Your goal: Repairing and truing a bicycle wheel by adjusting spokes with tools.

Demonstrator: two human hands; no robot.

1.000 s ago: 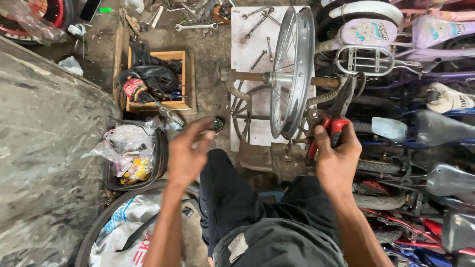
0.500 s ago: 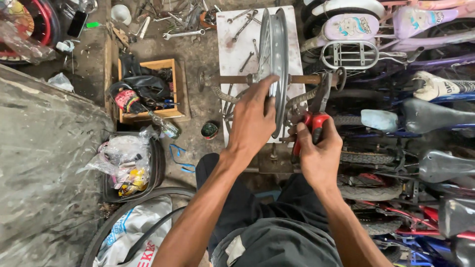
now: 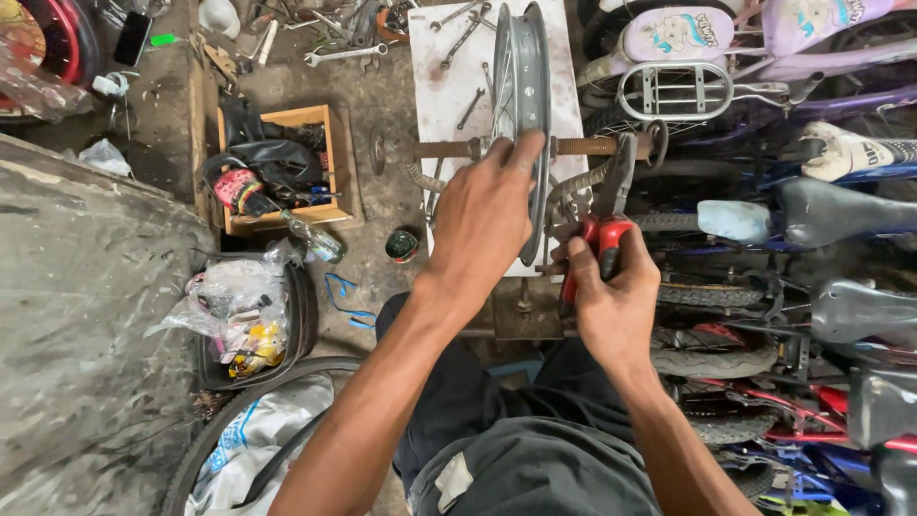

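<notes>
- Rim (image 3: 521,57): bare metal wheel rim, stood on edge, seen edge-on. Its long line runs straight away from the person, top end far, near end down by the hands.
- Axle (image 3: 444,149): rusty threaded rod, lies crosswise thru the rim, pointing left-right, sticking out both sides.
- Left hand (image 3: 482,215): laid on the rim's left face and edge, fingers curled over the edge nr the axle. Gripping the rim, not spread.
- Right hand (image 3: 616,296): just right of the rim's near end, closed round the red handles of pliers (image 3: 604,215). Plier nose points up and away, alongside the rim, tip nr the axle's right part.
- Hands close together, rim between them, not touching each other.
- White board (image 3: 449,72) under and left of the rim, w/ spanners lying on it.
- Wooden box (image 3: 330,162) well left of the rim, full of dark bits and a red item.
- Small green tin (image 3: 402,247) on the floor left of the rim's near end.
- Tyre w/ plastic bags (image 3: 239,296) further left of the rim.
- Kids' bikes (image 3: 764,182) packed right of the rim.
</notes>
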